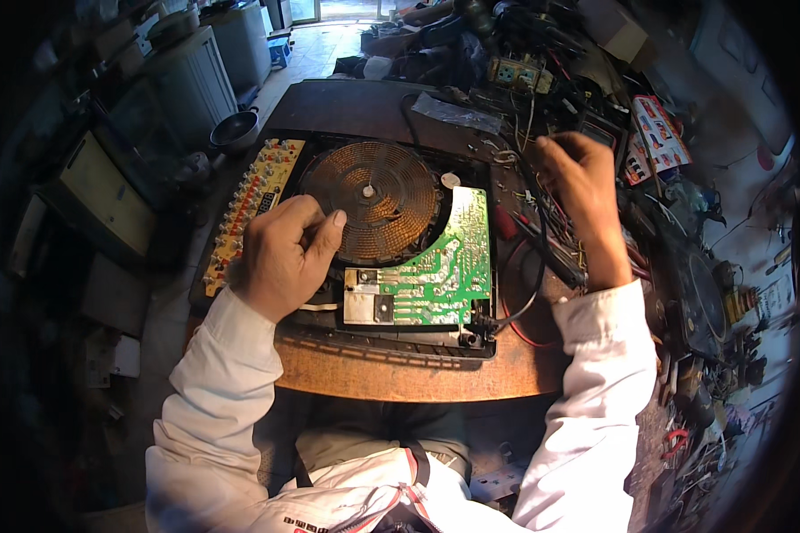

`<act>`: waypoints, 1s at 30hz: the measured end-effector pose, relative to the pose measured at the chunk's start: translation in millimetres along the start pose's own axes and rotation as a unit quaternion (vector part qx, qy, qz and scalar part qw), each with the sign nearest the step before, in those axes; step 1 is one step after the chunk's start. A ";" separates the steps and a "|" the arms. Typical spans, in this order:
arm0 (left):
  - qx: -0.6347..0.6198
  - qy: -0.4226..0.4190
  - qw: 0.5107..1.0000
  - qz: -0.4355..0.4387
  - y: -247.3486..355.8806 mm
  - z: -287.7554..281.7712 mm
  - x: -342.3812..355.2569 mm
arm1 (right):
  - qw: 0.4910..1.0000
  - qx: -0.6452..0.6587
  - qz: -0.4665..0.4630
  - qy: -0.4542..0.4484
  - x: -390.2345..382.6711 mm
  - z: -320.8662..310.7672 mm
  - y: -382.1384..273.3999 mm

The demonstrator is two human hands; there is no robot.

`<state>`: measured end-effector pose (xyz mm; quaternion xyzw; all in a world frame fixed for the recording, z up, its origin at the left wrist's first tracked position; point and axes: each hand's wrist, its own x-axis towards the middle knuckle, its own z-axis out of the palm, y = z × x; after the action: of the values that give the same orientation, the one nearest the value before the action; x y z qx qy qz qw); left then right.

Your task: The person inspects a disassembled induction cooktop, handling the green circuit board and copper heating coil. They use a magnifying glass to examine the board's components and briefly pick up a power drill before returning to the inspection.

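Observation:
An opened induction cooker lies on the table in front of me. Its round copper coil [404,164] sits above a green circuit board [458,266], and a yellow control board [271,169] with a row of buttons runs along the left side. My left hand [284,253] is at the coil's lower left edge, fingers curled in and thumb over the windings; what it grips, if anything, is hidden. Beyond the cooker's right side, my right hand [580,173] is raised over cables and small parts, its fingertips pinched together. Anything between them is too small to make out.
A black power cord [538,266] loops along the cooker's right side, among tools and wires. A clear plastic bag [453,114] lies at the back of the wooden table [400,377]. To the left stands a pan [235,131]; clutter fills the right side.

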<state>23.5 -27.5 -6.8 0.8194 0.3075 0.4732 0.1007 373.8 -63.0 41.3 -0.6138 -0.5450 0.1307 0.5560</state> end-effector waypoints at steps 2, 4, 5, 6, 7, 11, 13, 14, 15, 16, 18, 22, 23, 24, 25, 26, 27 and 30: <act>-0.022 -0.027 0.999 -0.008 2.1 0.1 1.6 | 0.998 0.065 0.004 0.022 -30.3 5.3 0.4; -0.064 -0.055 0.996 -0.040 6.4 1.0 3.7 | 0.997 0.050 0.016 0.061 -45.8 9.9 20.8; -0.074 -0.074 0.993 -0.049 4.3 -1.4 1.3 | 0.997 0.034 0.009 0.067 -52.7 16.5 36.8; -0.069 -0.083 0.993 -0.041 4.0 -0.9 0.8 | 0.997 0.012 0.005 0.077 -59.1 18.6 45.4; -0.064 -0.091 0.993 -0.033 3.9 -0.9 1.3 | 0.997 -0.006 -0.024 0.069 -61.4 18.5 49.3; -0.047 -0.127 0.991 -0.020 3.2 -3.1 -1.6 | 0.998 0.001 -0.003 0.063 -63.4 20.1 50.2; -0.049 -0.139 0.989 -0.023 4.2 -4.1 -4.2 | 0.998 -0.014 0.000 0.054 -65.0 21.3 48.7; -0.056 -0.144 0.988 -0.024 6.0 -2.2 -3.7 | 0.998 -0.029 -0.008 0.056 -65.0 20.5 48.9; -0.062 -0.149 0.987 -0.025 6.8 -1.8 -3.5 | 0.997 -0.044 -0.015 0.058 -66.3 20.7 50.0; -0.050 -0.150 0.987 -0.021 5.9 -2.9 -3.6 | 0.996 -0.059 -0.022 0.060 -67.4 21.7 51.0; -0.030 -0.151 0.988 -0.015 3.8 -4.6 -4.4 | 0.998 -0.035 0.001 0.053 -66.4 22.2 50.7; 0.014 -0.101 0.995 0.002 12.1 -9.6 1.1 | 0.992 -0.078 -0.064 0.072 -60.9 22.1 45.0; 0.022 -0.071 0.997 0.029 4.0 -7.5 -1.6 | 0.987 -0.093 -0.105 0.083 -58.6 20.8 48.2; 0.012 -0.066 0.998 0.014 8.3 -6.9 1.6 | 0.984 -0.114 -0.093 0.101 -59.1 15.6 44.8; 0.012 -0.067 0.997 0.026 11.6 -4.0 3.2 | 0.986 -0.087 -0.075 0.120 -65.3 3.7 40.6; -0.011 -0.065 0.997 0.029 11.0 5.5 4.5 | 0.990 -0.045 -0.043 0.130 -67.2 -0.6 36.7; -0.019 -0.058 0.998 0.026 10.5 2.9 -0.1 | 0.988 -0.043 -0.053 0.139 -59.0 -1.3 26.3; 0.005 -0.029 0.999 0.016 -0.4 -10.9 -4.5 | 0.939 -0.138 -0.227 0.219 -4.1 -37.6 -33.1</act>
<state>12.6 -31.3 -4.4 0.8380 0.2937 0.4494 0.0974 383.8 -93.6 79.8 -0.5581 -0.5473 -0.2132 0.5861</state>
